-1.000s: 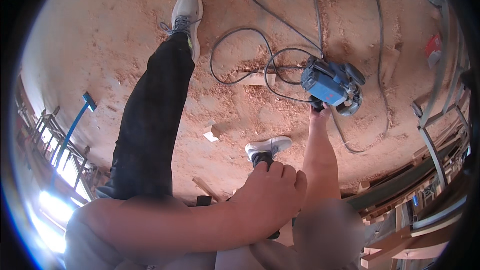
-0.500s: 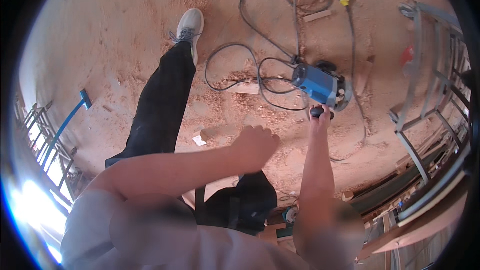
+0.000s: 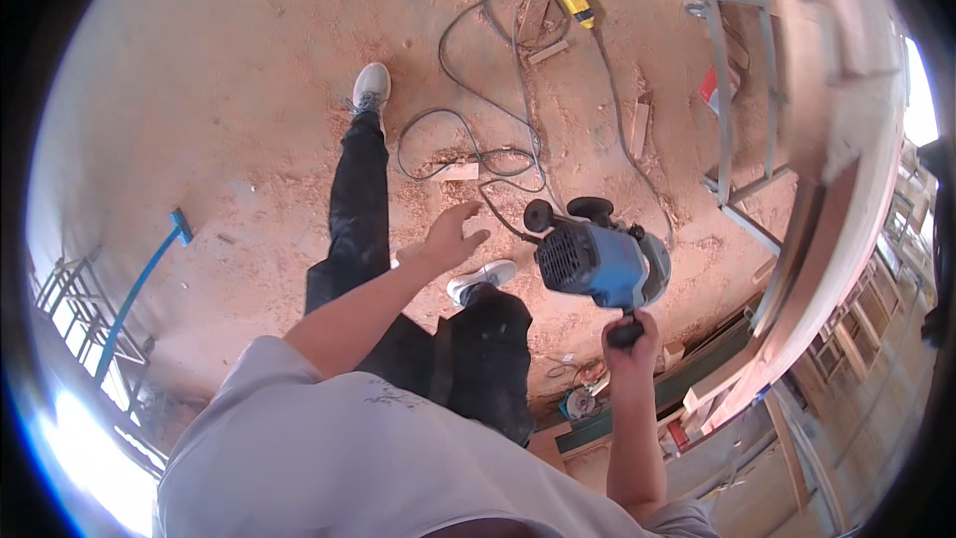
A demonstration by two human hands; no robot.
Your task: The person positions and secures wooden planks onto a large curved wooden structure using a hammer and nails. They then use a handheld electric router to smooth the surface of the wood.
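A blue pole (image 3: 139,299) is at left, over the dusty floor (image 3: 249,130). The left hand (image 3: 450,241) has opened its fingers. The blue machine (image 3: 595,264) is lifted closer than before; the right hand (image 3: 643,347) grips its black knob (image 3: 623,336). Wood boards (image 3: 841,189) are at right.

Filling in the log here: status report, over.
Right hand gripping black rounded knob of blue-and-black power tool. Left hand open, empty. Long dark cable looped across dusty brown floor.
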